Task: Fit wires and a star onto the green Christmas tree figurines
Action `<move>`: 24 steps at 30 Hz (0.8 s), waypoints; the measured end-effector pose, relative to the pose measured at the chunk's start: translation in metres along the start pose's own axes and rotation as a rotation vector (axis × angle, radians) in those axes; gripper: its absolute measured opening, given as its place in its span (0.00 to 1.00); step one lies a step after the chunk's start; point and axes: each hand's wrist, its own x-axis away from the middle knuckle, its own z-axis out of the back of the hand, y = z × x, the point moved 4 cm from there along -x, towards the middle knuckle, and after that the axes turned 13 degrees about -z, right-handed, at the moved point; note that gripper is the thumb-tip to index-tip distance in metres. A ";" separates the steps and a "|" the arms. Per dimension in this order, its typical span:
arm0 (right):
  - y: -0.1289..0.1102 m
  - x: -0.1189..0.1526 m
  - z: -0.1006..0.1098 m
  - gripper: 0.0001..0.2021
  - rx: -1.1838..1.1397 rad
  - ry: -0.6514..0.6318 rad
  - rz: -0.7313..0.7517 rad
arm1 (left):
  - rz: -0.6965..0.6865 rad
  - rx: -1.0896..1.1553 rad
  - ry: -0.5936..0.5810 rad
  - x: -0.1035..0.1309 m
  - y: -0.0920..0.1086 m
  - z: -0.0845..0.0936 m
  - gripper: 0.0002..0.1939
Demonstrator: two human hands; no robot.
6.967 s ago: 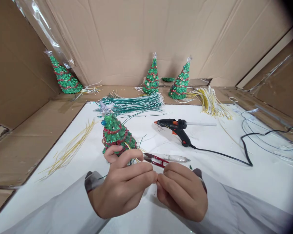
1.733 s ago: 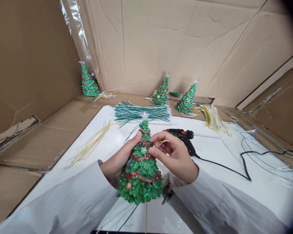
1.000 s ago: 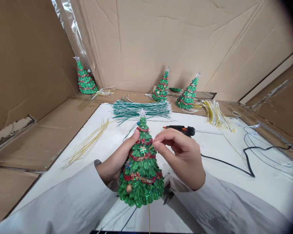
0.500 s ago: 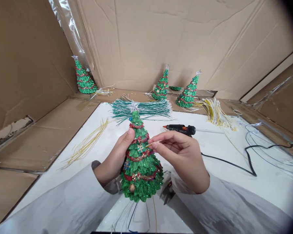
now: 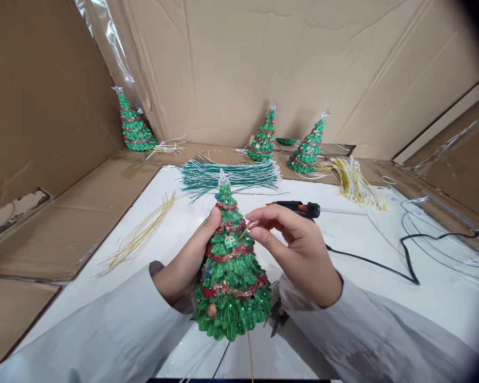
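Observation:
A glittery green miniature Christmas tree (image 5: 233,266) stands upright in front of me, tilted slightly. It has red garlands, small gift ornaments and a clear star on top. My left hand (image 5: 189,250) grips its left side, thumb on the front near the upper garland. From beside a green gift ornament (image 5: 230,241) a short yellow wire (image 5: 243,233) with a pale end sticks out. Thumb and forefinger of my right hand (image 5: 293,250) are around that wire, with a small gap showing between the fingertips. Below the tree's base hang a yellow wire and a dark one.
A black glue gun (image 5: 297,207) lies behind my right hand, its cable trailing right. Green wires (image 5: 231,175) and yellow wires (image 5: 143,234) lie on the white board (image 5: 367,239). Three similar trees stand along the cardboard wall. Dark pliers (image 5: 278,319) are partly hidden by my right sleeve.
The tree's base has come slightly nearer and lower. My right fingertips have parted a little, and the short yellow wire now angles up more steeply.

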 end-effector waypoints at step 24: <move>0.037 -0.008 -0.008 0.06 -0.196 0.054 -0.270 | 0.329 0.143 0.200 -0.002 -0.018 0.011 0.24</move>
